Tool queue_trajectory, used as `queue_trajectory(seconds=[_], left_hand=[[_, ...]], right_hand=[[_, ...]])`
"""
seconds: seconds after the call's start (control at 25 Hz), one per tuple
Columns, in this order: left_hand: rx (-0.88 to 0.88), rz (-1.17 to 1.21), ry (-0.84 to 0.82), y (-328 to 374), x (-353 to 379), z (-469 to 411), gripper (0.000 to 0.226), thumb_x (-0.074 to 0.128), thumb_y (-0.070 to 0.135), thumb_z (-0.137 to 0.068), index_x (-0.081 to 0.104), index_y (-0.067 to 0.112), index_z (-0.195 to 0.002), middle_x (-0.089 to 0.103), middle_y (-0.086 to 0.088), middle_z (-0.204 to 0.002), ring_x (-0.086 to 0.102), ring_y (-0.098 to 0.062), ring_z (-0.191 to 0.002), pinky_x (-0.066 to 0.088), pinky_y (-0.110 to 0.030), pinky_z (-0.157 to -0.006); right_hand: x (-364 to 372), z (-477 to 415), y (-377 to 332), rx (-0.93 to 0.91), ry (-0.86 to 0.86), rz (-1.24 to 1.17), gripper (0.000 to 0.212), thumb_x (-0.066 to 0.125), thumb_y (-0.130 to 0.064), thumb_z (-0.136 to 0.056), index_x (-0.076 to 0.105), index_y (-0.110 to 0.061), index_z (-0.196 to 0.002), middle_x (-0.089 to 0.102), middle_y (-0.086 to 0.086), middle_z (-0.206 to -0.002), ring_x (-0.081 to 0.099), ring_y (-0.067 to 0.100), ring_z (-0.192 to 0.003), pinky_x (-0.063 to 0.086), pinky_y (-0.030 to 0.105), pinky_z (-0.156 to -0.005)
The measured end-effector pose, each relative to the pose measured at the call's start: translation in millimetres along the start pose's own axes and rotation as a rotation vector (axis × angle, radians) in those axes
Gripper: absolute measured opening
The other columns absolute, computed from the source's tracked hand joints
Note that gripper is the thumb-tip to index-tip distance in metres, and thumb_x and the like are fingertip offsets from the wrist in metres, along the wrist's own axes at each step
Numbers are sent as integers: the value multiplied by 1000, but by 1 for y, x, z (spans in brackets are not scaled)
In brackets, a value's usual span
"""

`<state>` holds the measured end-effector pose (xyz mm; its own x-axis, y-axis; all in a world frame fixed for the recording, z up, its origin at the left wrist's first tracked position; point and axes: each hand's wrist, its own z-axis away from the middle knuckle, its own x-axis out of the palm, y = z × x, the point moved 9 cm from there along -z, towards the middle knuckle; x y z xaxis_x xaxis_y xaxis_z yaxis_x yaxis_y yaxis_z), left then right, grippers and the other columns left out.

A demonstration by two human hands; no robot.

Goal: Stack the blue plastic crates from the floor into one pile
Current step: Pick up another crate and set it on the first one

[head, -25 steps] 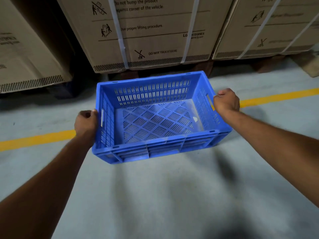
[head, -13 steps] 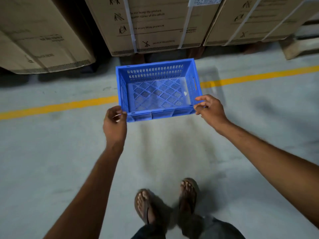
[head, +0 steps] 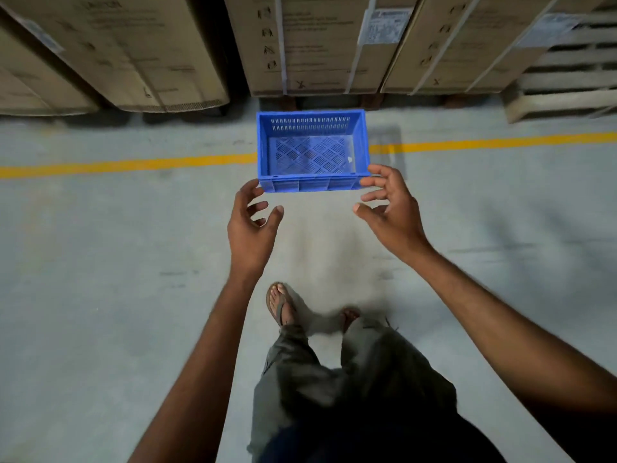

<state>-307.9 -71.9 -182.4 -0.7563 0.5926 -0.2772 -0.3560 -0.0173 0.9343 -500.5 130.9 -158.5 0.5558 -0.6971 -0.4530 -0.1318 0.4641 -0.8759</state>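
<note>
The empty blue plastic crate (head: 313, 151) sits on the floor across the yellow line (head: 127, 164), and the left hand (head: 251, 225) and right hand (head: 391, 208), both spread and holding nothing, hover just beside its near corners; it seems light and stiff, best gripped at the side walls.

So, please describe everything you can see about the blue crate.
The blue crate looks like moulded plastic: rectangular, open-topped, with slotted walls, a lattice base and a ribbed rim. It sits upright on the grey floor, across the yellow line, in front of cardboard boxes. It looks empty except for a small pale speck inside. Both open hands, left and right, are near its front corners, gripping nothing.
</note>
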Motion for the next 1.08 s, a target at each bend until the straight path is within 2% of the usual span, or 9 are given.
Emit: queue_trajectory(seconds=[0.16,0.32,0.52,0.76,0.92,1.08], left_hand=[[-40,137,129,16,-14,94,72,77,9,-83,44,30,-143,57,10,-131,63,-13,-109,56,-49,-90],[-79,211,363,16,-20,203,73,77,5,-82,46,30,-143,56,9,-137,63,-12,-114,55,-47,-90],[-137,207,555,3,-34,319,72,79,9,-83,47,35,-141,56,14,-137,62,-9,-115,56,-40,-91],[-222,251,863,-34,-88,453,69,80,14,-84,47,41,-138,58,17,-130,64,-9,-111,57,-47,-90],[-264,319,1015,-61,-111,549,67,80,14,-84,49,42,-136,59,18,-129,64,-7,-111,58,-43,-90],[-299,442,1176,-95,-130,663,65,80,14,-84,50,41,-135,60,15,-129,66,-7,-108,59,-28,-82]], right_hand=[[-11,76,-21,-82,-62,-48,71,73,1,-76,47,-20,-139,64,-7,-130,63,9,-109,53,26,-86],[-19,146,-18,-141,-112,-98,66,70,5,-77,49,-19,-134,64,-6,-126,65,13,-106,56,32,-84],[-3,218,-30,-285,-384,-39,62,69,4,-78,50,-20,-133,64,-9,-123,65,14,-105,56,34,-83],[41,305,-49,-427,-713,17,63,66,6,-77,51,-24,-131,66,-11,-115,66,14,-104,57,38,-81],[72,385,-59,-482,-871,9,61,69,4,-78,52,-25,-129,67,-12,-111,66,15,-102,58,36,-79],[104,491,-57,-512,-1027,14,58,70,3,-79,53,-26,-127,68,-12,-109,67,15,-98,58,33,-75]])
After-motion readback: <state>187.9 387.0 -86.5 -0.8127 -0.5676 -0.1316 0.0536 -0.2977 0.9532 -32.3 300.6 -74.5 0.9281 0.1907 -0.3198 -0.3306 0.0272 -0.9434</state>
